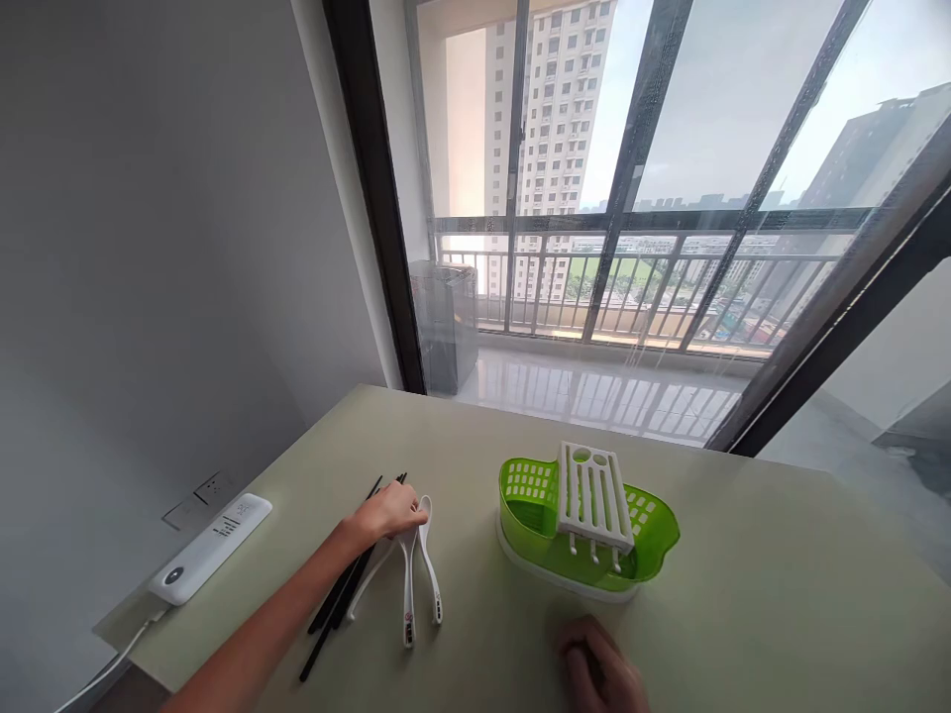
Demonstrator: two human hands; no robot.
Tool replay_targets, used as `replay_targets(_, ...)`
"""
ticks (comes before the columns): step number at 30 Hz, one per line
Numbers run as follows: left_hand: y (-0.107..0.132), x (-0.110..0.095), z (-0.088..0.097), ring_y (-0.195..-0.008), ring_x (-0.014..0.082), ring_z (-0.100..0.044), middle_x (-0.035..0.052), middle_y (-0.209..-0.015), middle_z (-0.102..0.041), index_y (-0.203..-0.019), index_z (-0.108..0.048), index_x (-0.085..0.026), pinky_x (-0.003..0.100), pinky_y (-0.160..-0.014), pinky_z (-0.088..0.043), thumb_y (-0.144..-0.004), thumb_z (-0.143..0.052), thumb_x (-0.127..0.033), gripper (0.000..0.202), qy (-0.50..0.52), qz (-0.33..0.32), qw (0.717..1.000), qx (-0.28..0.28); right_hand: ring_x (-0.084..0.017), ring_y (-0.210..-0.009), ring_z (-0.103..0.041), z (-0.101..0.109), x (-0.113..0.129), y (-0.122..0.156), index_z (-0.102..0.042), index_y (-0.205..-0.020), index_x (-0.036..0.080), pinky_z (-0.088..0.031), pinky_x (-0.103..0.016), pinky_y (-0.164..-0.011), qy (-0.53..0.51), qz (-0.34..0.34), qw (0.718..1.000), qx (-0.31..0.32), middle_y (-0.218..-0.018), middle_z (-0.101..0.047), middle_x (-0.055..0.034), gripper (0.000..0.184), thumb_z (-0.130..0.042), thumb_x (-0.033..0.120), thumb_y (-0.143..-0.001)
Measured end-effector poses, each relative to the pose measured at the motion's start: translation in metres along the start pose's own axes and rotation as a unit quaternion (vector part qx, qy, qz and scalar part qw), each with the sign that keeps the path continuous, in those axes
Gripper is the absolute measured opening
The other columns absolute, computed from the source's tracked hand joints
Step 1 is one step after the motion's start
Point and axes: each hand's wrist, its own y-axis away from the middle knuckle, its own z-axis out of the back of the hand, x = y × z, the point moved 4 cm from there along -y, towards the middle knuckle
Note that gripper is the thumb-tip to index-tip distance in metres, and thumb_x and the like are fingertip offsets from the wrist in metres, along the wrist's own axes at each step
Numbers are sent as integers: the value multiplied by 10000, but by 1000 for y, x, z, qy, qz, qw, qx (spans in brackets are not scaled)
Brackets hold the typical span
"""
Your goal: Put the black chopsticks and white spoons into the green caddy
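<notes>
My left hand (390,510) reaches over a small group of utensils on the table, its fingers closed at the bowl end of a white spoon (408,594). That spoon's bowl is mostly hidden beneath the hand. Another white spoon (429,560) lies just to the right, and a third white handle (368,582) shows on the left. Several black chopsticks (334,609) lie under and beside my left wrist. My right hand (601,665), loosely curled into a fist, rests near the table's front edge, below a green basket (535,540), with nothing visible in it.
A white slotted rack (594,500) with small hooks sits across the green basket, which has a white base (565,584). On the left of the pale table (461,436) lies a white power strip (212,550) with a cable. A wall and glass doors stand beyond.
</notes>
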Motion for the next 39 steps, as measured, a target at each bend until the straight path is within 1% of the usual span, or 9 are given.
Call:
replay_targets(3,4,-6,1,-945,196,-702,66,-1130,-714,-1162,-676,-163,395,-837,-605,-1000,-646,-415,301,-26,15,1000,2,-202,-638,-582,1,5,-1,-607,-709,241,-472,-288,-622,-7,0,1000,-1,-681,-609,-18,399,-487,511,-977)
replay_targets(6,7,-13,1,-1080,237,-686,96,-1281,-672,-1277,-641,-181,451,-918,-598,-1001,-652,-379,340,-47,24,999,-7,-200,-634,-582,3,11,-3,-601,-700,239,-473,-289,-628,-7,-2,1000,-2,-678,-612,-16,393,-498,503,-972)
replay_targets(14,13,-25,-1,-1109,250,-678,103,-1314,-656,-1309,-625,-179,470,-933,-594,-995,-660,-375,371,-74,28,996,-33,-194,-573,-584,10,31,-11,-627,-698,245,-465,-285,-580,31,8,999,15,-644,-630,-5,264,-532,371,-908)
replay_targets(20,24,-28,-4,-1107,250,-679,102,-1308,-660,-1303,-627,-177,471,-934,-592,-996,-658,-380,369,-80,28,993,-77,-206,-639,-600,10,37,-10,-635,-731,227,-451,-288,-616,30,-9,999,19,-688,-658,-25,277,-494,378,-915)
replay_targets(24,31,-23,4,-1068,248,-695,101,-1226,-696,-1229,-663,-166,473,-936,-580,-1007,-626,-440,355,-74,31,987,-137,-208,-670,-609,11,39,-10,-634,-737,227,-458,-293,-650,23,-2,999,24,-711,-663,-24,263,-482,353,-912)
replay_targets(28,43,-24,27,-1017,315,-723,167,-1202,-688,-1178,-683,-162,461,-883,-561,-1032,-533,-472,374,-51,16,968,-245,-214,-681,-621,12,41,-10,-633,-727,229,-469,-306,-667,19,4,1000,20,-713,-669,-24,255,-480,328,-907)
replay_targets(31,57,-45,48,-1124,321,-678,169,-1265,-657,-1252,-645,-171,437,-950,-531,-1046,-496,-438,369,-35,-42,941,-334,-224,-683,-627,12,41,-10,-650,-730,230,-471,-318,-662,17,4,1000,13,-720,-686,-32,247,-500,325,-902)
replay_targets(34,75,-84,62,-1338,293,-541,128,-1379,-618,-1322,-604,-210,416,-1138,-417,-1060,-458,-469,397,-23,-129,906,-402,-229,-681,-632,12,41,-11,-655,-724,235,-469,-323,-658,15,5,1000,10,-716,-690,-31,238,-512,319,-895)
replay_targets(39,108,-166,54,-1550,323,-278,122,-1526,-550,-1362,-578,-199,510,-1261,-272,-1049,-468,-503,451,63,-288,799,-524,-221,-677,-630,12,45,-12,-647,-718,234,-466,-315,-658,14,11,1000,5,-709,-688,-23,229,-512,309,-887)
